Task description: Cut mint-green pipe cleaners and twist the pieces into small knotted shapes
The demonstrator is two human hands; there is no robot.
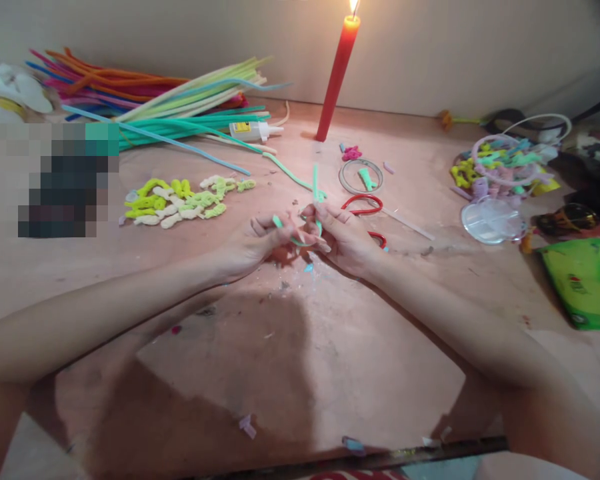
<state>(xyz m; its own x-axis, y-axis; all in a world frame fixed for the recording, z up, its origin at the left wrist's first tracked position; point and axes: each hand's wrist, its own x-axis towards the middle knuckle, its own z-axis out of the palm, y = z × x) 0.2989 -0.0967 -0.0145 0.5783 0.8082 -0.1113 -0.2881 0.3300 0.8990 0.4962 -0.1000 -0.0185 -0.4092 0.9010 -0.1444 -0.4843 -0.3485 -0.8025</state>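
Both hands are raised over the middle of the table, pinching one mint-green pipe cleaner [315, 180]. Its upper end sticks up straight above my right hand [347, 233], and a curved part loops down between the hands. My left hand [255, 241] has thumb and fingers closed on the other end. Fingers partly hide the shape of the bend. Just beyond my right hand lie scissors with red handles [363, 203], partly covered by it. A longer mint-green pipe cleaner [287, 168] runs from the pile toward the hands.
A lit red candle [336, 83] stands upright at the back. Bundled pipe cleaners [180, 93] and a glue bottle [250, 130] lie back left. Small twisted yellow and white pieces [173, 203] sit left; a clear container [493, 220], coloured pieces [510, 163] and a green packet [587, 283] are right.
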